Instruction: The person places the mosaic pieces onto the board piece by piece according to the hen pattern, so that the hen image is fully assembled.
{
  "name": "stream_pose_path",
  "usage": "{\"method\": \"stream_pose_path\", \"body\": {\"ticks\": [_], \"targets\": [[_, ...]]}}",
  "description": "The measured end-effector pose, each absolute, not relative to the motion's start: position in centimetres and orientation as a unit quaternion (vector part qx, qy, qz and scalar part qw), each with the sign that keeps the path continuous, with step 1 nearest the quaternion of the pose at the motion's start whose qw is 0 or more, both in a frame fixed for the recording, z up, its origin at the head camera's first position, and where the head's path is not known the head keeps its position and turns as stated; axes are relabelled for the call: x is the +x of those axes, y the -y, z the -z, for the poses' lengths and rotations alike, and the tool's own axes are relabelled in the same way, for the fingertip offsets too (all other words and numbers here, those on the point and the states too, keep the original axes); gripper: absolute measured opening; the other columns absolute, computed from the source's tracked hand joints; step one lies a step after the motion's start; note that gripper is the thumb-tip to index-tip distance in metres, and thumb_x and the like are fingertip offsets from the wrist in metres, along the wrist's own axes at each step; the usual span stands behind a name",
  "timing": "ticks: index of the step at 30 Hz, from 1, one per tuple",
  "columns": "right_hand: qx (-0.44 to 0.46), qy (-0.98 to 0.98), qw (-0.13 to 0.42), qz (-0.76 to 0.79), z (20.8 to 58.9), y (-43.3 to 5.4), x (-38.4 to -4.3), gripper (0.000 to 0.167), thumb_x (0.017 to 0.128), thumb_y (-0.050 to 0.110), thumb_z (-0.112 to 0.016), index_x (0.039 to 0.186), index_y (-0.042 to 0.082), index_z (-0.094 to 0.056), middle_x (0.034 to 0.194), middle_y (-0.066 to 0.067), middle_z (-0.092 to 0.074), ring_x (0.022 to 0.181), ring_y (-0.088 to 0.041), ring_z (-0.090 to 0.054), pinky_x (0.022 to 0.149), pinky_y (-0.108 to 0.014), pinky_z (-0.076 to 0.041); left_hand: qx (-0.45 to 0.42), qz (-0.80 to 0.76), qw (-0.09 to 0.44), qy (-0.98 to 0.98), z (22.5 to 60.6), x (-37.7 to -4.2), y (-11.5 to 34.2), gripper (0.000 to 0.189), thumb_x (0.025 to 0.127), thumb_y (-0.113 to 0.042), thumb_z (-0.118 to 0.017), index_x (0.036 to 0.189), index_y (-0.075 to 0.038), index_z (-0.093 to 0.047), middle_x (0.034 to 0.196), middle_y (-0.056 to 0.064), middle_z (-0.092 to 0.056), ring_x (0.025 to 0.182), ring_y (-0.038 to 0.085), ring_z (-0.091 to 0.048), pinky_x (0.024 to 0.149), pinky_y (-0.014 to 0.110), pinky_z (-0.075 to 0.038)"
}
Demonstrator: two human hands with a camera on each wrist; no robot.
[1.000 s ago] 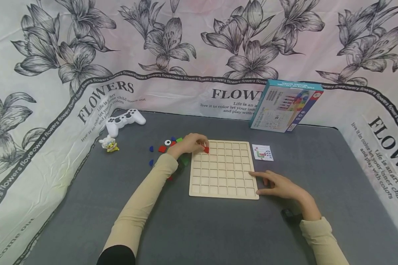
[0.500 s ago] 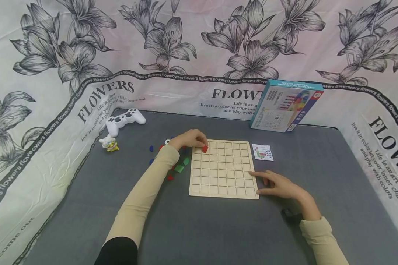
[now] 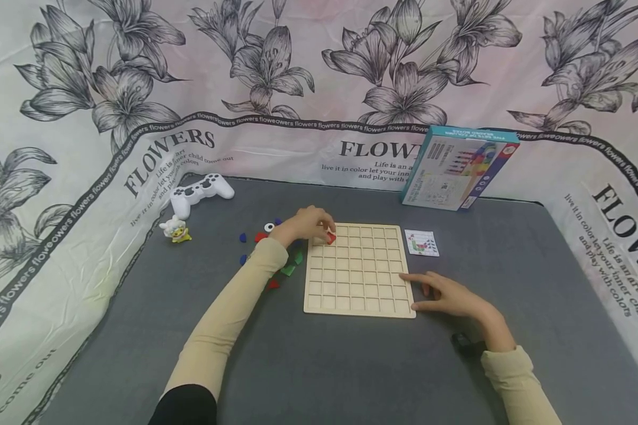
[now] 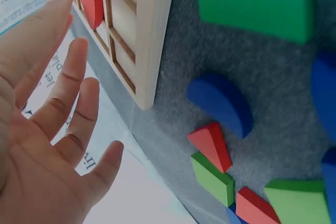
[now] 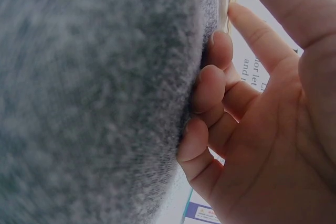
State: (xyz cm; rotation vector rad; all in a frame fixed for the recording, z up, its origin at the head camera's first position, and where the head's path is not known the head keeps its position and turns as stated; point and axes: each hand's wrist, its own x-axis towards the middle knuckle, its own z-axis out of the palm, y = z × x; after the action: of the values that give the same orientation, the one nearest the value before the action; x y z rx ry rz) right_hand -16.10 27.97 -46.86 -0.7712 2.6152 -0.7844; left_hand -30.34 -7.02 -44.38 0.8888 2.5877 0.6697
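Near the middle of the frame, the left hand (image 3: pixel 304 225) pinches a red piece (image 3: pixel 331 238) over the board (image 3: pixel 358 276); the right hand (image 3: pixel 448 296) spreads thumb and forefinger along its right edge. If that steadying touch slips, a nudge could skid the board and seat the piece crooked.

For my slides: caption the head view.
Left hand at a red piece by one corner of a gridded board, right hand touching its edge.

Head view evenly lit, shadows soft; in the right wrist view, grey cloth (image 5: pixel 94 103) seems blurred.
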Motion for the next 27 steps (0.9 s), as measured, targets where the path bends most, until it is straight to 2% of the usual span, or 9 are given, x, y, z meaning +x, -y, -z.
{"method": "stream_pose_path", "body": {"ticks": [6,12,24,27], "targets": [[-0.267,-0.912,0.153,0.271,46.6,-27.9,-16.1,0.066,0.078,0.042,-0.071,0.136,0.019,-0.049,0.081,0.001,-0.043,0.067,-0.011,-0.039,0.055,-0.021,-0.031,0.314,-0.207,0.133,-0.917,44.6,-29.5,6.6,0.025,0.081,-0.026,-0.072,0.105,-0.018,-0.07,0.101,0.001,-0.061,0.102,0.02,-0.046,0.098,0.044,-0.03],[-0.265,-0.912,0.156,0.272,46.6,-27.9,-16.1,0.066,0.078,0.042,-0.071,0.136,0.019,-0.049,0.082,0.001,-0.043,0.068,-0.012,-0.04,0.056,-0.022,-0.031,0.313,-0.198,0.102,-0.923,44.9,-29.1,6.5,0.02,0.082,-0.025,-0.071,0.1,-0.019,-0.072,0.099,0.0,-0.06,0.099,0.02,-0.048,0.094,0.044,-0.034],[-0.268,-0.913,0.152,0.269,46.7,-27.9,-16.1,0.066,0.078,0.042,-0.07,0.136,0.019,-0.049,0.082,0.001,-0.043,0.067,-0.01,-0.039,0.056,-0.022,-0.032,0.325,-0.195,0.097,-0.92,45.0,-29.1,6.8,0.02,0.08,-0.028,-0.072,0.099,-0.021,-0.071,0.097,0.0,-0.06,0.094,0.019,-0.049,0.084,0.039,-0.039],[-0.264,-0.914,0.153,0.269,46.8,-28.0,-16.1,0.066,0.078,0.043,-0.07,0.136,0.02,-0.049,0.082,0.002,-0.043,0.067,-0.01,-0.039,0.055,-0.022,-0.032,0.328,-0.197,0.102,-0.918,45.1,-29.2,6.8,0.019,0.081,-0.027,-0.072,0.099,-0.021,-0.071,0.099,0.0,-0.06,0.096,0.02,-0.049,0.085,0.04,-0.038]]}}
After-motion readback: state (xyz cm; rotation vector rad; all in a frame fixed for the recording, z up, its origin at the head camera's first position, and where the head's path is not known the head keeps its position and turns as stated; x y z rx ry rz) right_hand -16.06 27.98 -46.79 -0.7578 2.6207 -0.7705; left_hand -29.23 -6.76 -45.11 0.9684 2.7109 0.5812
